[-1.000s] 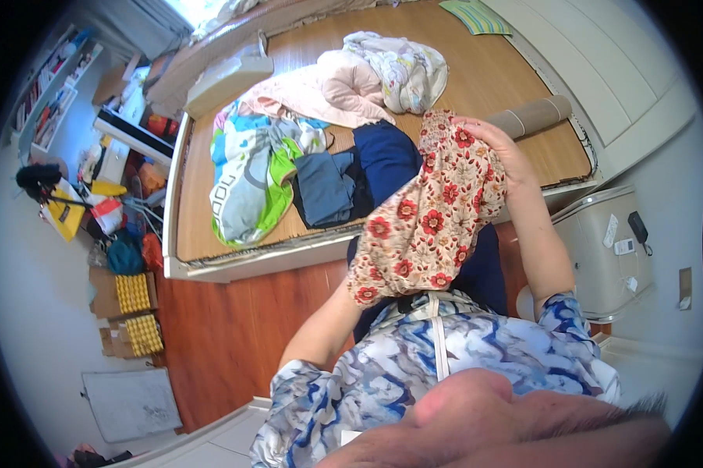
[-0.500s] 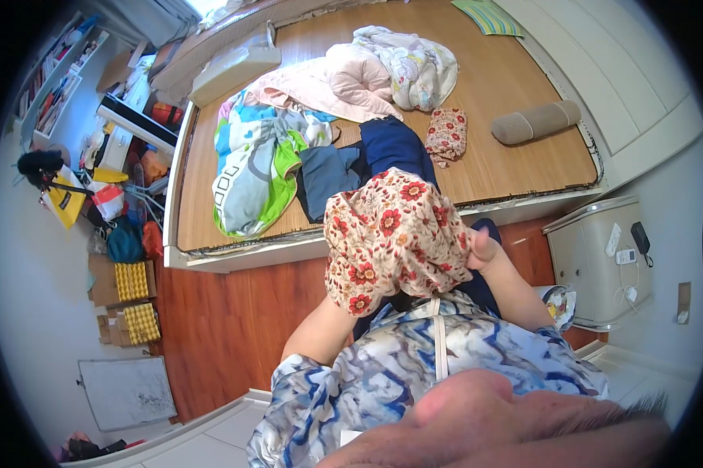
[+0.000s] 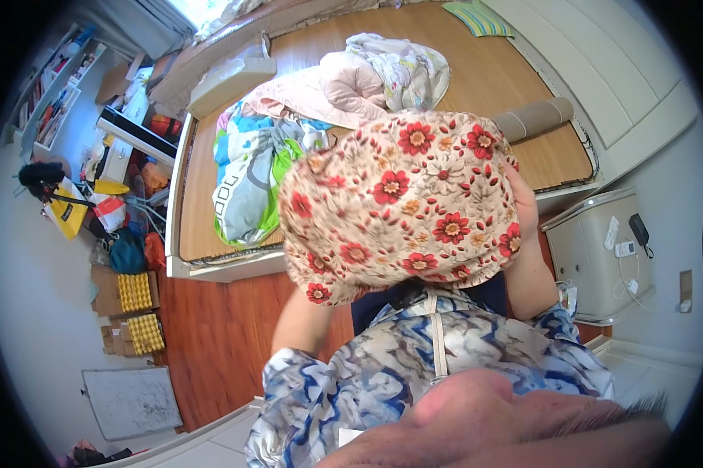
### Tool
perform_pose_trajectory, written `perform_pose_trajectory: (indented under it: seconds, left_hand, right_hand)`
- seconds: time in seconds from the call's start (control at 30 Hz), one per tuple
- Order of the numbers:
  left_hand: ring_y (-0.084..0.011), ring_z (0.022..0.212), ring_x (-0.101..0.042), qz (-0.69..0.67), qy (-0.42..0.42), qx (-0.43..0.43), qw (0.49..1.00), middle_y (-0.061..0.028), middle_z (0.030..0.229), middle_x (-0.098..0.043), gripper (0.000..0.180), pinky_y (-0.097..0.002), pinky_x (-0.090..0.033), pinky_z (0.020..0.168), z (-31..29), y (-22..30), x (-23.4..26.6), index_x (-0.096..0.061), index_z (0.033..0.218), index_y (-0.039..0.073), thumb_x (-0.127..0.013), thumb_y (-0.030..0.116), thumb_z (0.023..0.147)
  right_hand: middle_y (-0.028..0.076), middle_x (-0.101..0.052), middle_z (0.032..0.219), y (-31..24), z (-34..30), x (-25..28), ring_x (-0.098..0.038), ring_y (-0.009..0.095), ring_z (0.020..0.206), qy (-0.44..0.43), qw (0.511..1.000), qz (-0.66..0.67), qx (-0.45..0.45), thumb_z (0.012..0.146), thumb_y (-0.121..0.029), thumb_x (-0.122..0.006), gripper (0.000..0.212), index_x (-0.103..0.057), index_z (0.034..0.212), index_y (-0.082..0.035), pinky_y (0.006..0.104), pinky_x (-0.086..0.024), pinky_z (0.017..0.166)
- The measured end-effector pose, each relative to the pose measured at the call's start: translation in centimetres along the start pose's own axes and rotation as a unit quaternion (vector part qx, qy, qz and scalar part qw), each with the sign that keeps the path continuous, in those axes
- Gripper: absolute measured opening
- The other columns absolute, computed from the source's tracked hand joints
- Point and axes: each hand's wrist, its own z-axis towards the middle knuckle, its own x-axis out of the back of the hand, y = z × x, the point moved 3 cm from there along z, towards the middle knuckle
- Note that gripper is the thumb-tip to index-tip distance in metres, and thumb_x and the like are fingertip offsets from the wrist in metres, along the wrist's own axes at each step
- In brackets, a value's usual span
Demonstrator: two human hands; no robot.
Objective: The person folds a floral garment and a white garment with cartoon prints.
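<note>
Cream, red-flowered, soft fabric piece (image 3: 406,207): right hand (image 3: 525,204), grip clamped on its right edge, apparently keeping it spread; left hand covered, grip cannot be told.

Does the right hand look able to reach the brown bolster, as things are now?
Probably yes, once free: the right hand is busy at the edge of the floral cloth, but the brown bolster lies beyond it on the bed, its right end uncovered.

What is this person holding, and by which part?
A red-flowered cloth, its right edge in the right hand; the left hand is hidden, its hold unclear.
</note>
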Motion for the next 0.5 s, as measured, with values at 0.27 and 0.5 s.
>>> perform_pose_trajectory:
  seconds: [0.27,0.5]
  left_hand:
    - [-0.0228,0.122,-0.048,-0.017,0.103,0.135,0.985,-0.0152,0.138,-0.045,0.043,-0.0348,-0.038,0.104,-2.2,-10.9,6.9,-0.039,0.134,-0.001,-0.035,0.025,0.1]
    - [-0.0247,0.128,-0.043,-0.176,0.022,0.119,0.977,-0.0119,0.145,-0.038,0.043,-0.0374,-0.033,0.11,-0.4,-6.0,5.1,-0.032,0.143,0.006,-0.025,0.018,0.102]
  right_hand:
    - [0.013,-0.067,0.105,-1.2,-0.1,13.4,-0.066,0.023,0.094,0.193,0.978,-0.077,-0.034,0.099,-0.02,-0.043,0.028,-0.059,0.11,-0.001,0.0379,-0.055,0.084]
    - [0.018,-0.046,0.137,-2.8,3.1,5.4,-0.046,0.03,0.127,0.053,0.991,-0.124,0.014,0.095,-0.058,-0.032,0.072,-0.038,0.138,-0.001,0.0472,-0.034,0.108]
